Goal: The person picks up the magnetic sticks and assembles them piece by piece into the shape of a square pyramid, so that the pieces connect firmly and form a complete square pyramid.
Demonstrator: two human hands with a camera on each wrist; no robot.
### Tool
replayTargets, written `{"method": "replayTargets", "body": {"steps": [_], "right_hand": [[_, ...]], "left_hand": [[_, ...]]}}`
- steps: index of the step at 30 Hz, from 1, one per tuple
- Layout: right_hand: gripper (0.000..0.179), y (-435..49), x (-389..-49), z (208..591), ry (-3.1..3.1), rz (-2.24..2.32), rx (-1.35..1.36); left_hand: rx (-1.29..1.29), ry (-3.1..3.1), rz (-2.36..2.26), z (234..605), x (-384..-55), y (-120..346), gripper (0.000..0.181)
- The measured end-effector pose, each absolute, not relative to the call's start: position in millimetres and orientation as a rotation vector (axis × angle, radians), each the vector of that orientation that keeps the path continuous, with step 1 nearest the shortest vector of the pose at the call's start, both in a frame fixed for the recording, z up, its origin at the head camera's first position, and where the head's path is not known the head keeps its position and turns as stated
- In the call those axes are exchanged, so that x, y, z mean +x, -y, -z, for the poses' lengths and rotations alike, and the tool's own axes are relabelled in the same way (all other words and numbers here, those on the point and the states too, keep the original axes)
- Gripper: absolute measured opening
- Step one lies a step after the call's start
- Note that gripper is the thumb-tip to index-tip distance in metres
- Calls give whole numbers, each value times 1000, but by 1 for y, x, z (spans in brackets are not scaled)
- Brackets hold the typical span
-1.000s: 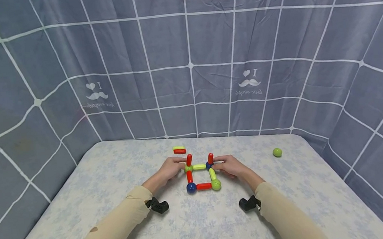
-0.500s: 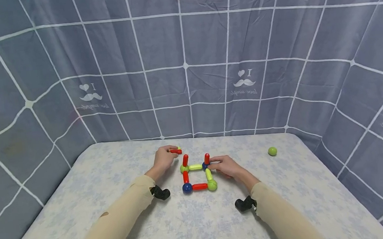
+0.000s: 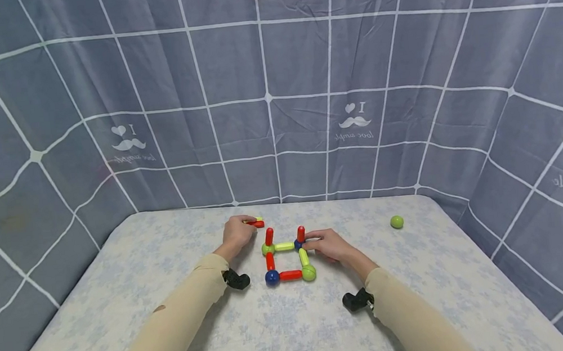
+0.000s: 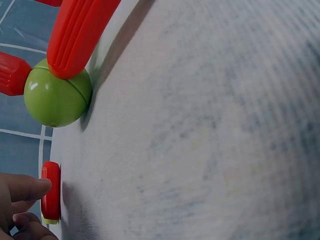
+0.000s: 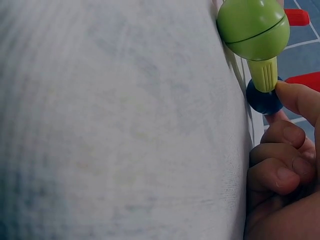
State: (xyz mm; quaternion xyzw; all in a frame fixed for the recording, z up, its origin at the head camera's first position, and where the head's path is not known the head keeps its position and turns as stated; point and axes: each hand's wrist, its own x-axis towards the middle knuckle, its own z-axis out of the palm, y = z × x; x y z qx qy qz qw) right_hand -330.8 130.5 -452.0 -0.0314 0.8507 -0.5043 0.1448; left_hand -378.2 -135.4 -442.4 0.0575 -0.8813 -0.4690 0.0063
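- Head view, lower centre: a square of rods and balls [image 3: 291, 275] lies on a pale patterned table [image 3: 256, 336], two red rods standing up from its far corners.
- Left of centre: the left hand [image 3: 238, 233] pinches a loose red rod [image 4: 51, 192], thumb on its near side; a yellow rod [image 3: 259, 219] lies just behind.
- Right of centre: the right hand [image 3: 333, 245] pinches the square's far blue ball [image 5: 264, 101], other fingers curled.
- Farther right: a loose green ball [image 3: 397, 221].
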Motion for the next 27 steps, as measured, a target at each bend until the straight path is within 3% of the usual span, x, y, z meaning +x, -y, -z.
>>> {"method": "replayTargets", "body": {"steps": [19, 27], "right_hand": [[40, -130, -331, 456, -2445, 1463, -96], [39, -130, -330, 453, -2465, 1456, -77]], "left_hand": [[105, 2929, 952, 440, -377, 135, 24], [145, 2887, 1091, 438, -372, 140, 23]]}}
